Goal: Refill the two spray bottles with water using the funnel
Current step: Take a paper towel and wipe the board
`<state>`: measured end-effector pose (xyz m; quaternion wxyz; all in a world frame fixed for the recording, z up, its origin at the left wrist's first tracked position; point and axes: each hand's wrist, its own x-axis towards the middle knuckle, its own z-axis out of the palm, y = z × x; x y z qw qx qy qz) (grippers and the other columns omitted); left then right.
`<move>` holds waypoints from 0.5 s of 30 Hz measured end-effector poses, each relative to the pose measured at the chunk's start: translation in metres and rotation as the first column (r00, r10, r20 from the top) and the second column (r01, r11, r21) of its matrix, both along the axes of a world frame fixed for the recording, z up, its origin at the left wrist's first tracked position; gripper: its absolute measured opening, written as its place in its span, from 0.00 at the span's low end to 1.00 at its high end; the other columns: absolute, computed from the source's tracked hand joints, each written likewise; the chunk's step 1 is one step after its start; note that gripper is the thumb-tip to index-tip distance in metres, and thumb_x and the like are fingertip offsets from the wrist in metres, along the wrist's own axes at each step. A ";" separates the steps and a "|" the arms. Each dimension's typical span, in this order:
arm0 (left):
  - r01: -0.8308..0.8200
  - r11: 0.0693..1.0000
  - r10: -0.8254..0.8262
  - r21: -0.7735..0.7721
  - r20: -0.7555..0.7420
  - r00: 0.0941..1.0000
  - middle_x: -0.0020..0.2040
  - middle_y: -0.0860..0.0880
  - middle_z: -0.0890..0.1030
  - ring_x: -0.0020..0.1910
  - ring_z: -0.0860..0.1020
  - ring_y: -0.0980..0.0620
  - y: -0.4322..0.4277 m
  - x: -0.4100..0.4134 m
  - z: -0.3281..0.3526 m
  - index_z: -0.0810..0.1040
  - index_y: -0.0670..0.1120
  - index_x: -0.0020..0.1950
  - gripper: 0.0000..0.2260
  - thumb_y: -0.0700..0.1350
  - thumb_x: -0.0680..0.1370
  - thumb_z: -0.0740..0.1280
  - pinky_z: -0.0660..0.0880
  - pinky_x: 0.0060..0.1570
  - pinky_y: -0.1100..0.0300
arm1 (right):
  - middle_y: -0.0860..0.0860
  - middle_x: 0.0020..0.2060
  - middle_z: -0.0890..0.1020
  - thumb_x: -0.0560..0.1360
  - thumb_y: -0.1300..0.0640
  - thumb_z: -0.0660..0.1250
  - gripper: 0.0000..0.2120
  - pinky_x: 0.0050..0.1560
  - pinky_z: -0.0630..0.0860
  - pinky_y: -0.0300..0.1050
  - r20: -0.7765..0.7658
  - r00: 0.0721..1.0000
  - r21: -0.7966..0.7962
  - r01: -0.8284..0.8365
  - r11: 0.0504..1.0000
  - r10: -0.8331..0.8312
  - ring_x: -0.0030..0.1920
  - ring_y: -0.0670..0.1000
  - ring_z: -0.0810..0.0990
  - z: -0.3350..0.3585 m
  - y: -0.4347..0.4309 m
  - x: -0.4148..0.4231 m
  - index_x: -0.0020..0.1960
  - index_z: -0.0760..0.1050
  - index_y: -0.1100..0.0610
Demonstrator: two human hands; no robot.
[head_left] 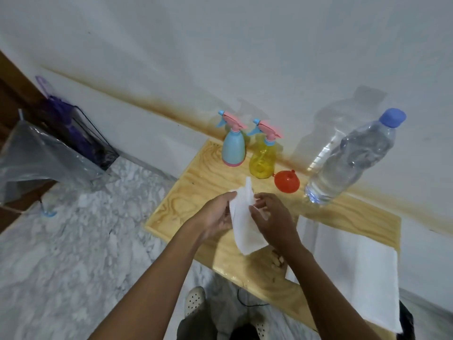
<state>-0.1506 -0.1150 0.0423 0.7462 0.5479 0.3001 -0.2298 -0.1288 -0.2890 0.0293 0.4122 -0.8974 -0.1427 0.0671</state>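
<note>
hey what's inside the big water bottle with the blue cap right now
The water bottle, capped and leaning on the table, looks full of clear water nearly to the neck. Nothing else shows inside.

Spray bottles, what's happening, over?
Both hands hold a white tissue. Spray bottles capped, funnel untouched, water bottle closed. Nothing blocking.

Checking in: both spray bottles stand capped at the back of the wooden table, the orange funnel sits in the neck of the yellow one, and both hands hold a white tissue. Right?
Not quite. The head view shows the orange funnel lying on the wooden table beside the yellow spray bottle, not in its neck. The rest holds: the blue spray bottle is capped too, and left hand and right hand hold the white tissue.
</note>
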 end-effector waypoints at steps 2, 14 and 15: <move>0.020 0.994 -0.017 0.105 -0.030 0.999 0.53 0.46 0.85 0.51 0.83 0.48 0.025 0.002 -0.010 0.82 0.43 0.59 0.17 0.54 0.81 0.62 0.80 0.55 0.52 | 0.45 0.41 0.80 0.75 0.54 0.71 0.06 0.40 0.70 0.33 -0.089 0.995 -0.003 0.051 0.999 -0.051 0.42 0.46 0.77 -0.005 0.018 0.013 0.47 0.78 0.56; 0.288 0.368 -0.378 0.884 -0.141 0.915 0.74 0.44 0.66 0.71 0.69 0.43 0.152 0.019 -0.088 0.68 0.45 0.71 0.30 0.57 0.74 0.72 0.72 0.65 0.49 | 0.51 0.57 0.83 0.79 0.61 0.63 0.12 0.53 0.67 0.35 -0.083 0.996 -0.031 0.034 0.999 -0.037 0.57 0.49 0.79 -0.066 0.125 0.093 0.59 0.81 0.56; 0.320 0.354 -0.399 0.879 -0.168 0.902 0.75 0.45 0.64 0.72 0.68 0.44 0.157 0.021 -0.092 0.66 0.46 0.73 0.32 0.58 0.74 0.72 0.71 0.65 0.49 | 0.50 0.57 0.83 0.79 0.60 0.64 0.12 0.53 0.69 0.37 -0.045 0.999 -0.065 0.023 0.998 -0.026 0.58 0.51 0.79 -0.070 0.130 0.099 0.59 0.81 0.56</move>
